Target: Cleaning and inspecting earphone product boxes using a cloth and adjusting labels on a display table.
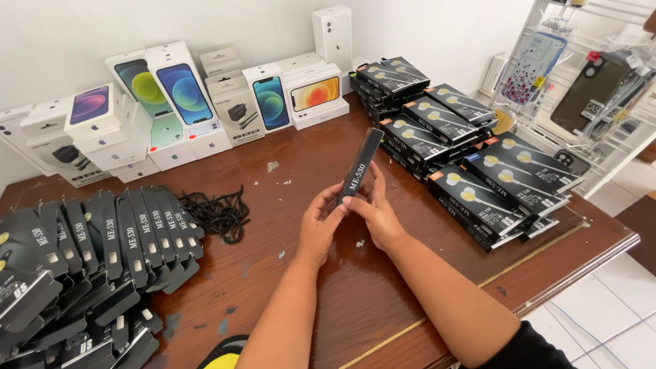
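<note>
Above the middle of the brown wooden bench [342,287], both forearms reach forward and the hands meet. The left hand [320,222] and right hand [374,213] each close fingers around the lower end of a slim black box [360,166], held tilted upright. Flattened black boxes [96,239] lie left, stacked earphone boxes [471,178] right.

Both bare forearms reach up from the lower edge of the head view and converge at the centre. The left hand [320,222] is turned palm inward, fingers curled and closed in a grip, thumb up along the side. The right hand [373,210] sits just beside it — touching at the fingertips — its fingers likewise pinched shut. A black sleeve edge shows at the right upper arm.
</note>
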